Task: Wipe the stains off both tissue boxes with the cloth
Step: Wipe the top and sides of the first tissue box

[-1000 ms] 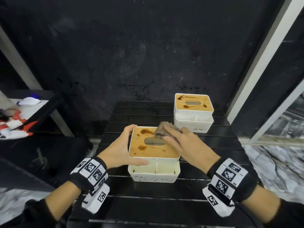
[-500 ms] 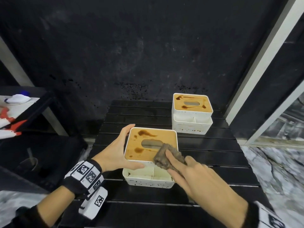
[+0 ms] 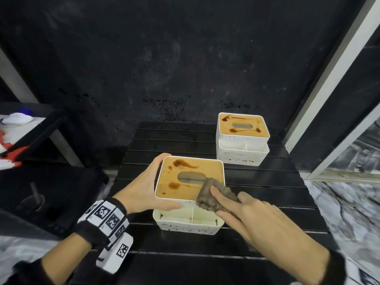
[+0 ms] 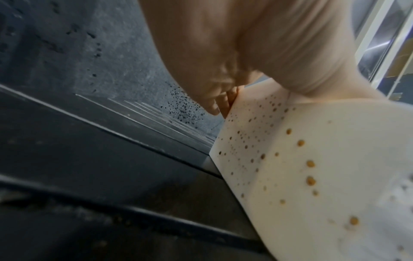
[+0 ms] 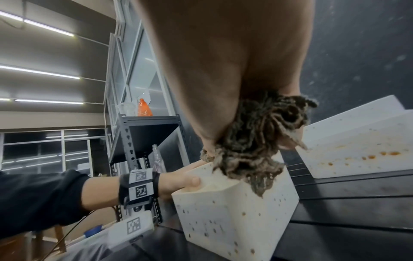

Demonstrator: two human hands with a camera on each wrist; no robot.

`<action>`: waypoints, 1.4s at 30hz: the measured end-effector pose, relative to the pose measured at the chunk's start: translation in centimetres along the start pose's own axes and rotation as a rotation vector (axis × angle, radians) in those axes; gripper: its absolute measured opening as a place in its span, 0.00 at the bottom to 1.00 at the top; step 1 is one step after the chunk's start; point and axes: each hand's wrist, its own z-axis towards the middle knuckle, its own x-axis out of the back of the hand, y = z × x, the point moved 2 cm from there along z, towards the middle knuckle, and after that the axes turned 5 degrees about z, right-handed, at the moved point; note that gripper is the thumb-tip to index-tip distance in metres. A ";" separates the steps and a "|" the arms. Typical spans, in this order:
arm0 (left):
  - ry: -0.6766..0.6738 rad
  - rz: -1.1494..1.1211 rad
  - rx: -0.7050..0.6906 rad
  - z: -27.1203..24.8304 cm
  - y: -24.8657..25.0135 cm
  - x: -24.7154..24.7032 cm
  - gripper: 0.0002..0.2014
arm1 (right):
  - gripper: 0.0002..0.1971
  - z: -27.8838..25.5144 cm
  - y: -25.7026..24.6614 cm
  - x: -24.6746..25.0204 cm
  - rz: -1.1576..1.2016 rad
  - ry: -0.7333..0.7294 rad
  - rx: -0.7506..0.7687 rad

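Shelving of dark metal (image 3: 44, 128) stands at the far left, carrying a white and blue object (image 3: 17, 118) and some red and white items (image 3: 9, 154). Next comes the left hand (image 3: 141, 189), wearing a black wrist strap with square-coded white tags (image 3: 103, 218); it grips the near white plastic tissue box with a tan wooden lid (image 3: 190, 179), fingers wrapped round the left side up to the far corner and thumb laid along the front edge. That box sits at the middle of the black slatted worktop (image 3: 257, 192). Dark brown stains (image 3: 183, 163) mark the lid's far left part and a spot left of the oval slot; brown specks dot its white walls in both wrist views. On the lid's near right corner lies the brown-grey nubbly cloth (image 3: 213, 197), overhanging the edge. The right hand (image 3: 259, 221) presses it down with straight fingers on top, and in the right wrist view the cloth is bunched between thumb and fingers. Farther back and to the right stands the second white tissue box with a wooden lid (image 3: 242, 138), well apart from both hands, its lid streaked with dark brown.
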 end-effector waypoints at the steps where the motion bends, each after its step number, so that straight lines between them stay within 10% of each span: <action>1: -0.001 0.000 -0.002 0.0 0.0 0.0 0.58 | 0.30 0.3 0.2 0.2 -0.019 0.013 -0.003; 42: -0.017 -0.021 -0.050 0.0 0.2 0.0 0.56 | 0.29 2.5 0.7 -0.7 -0.074 0.101 -0.025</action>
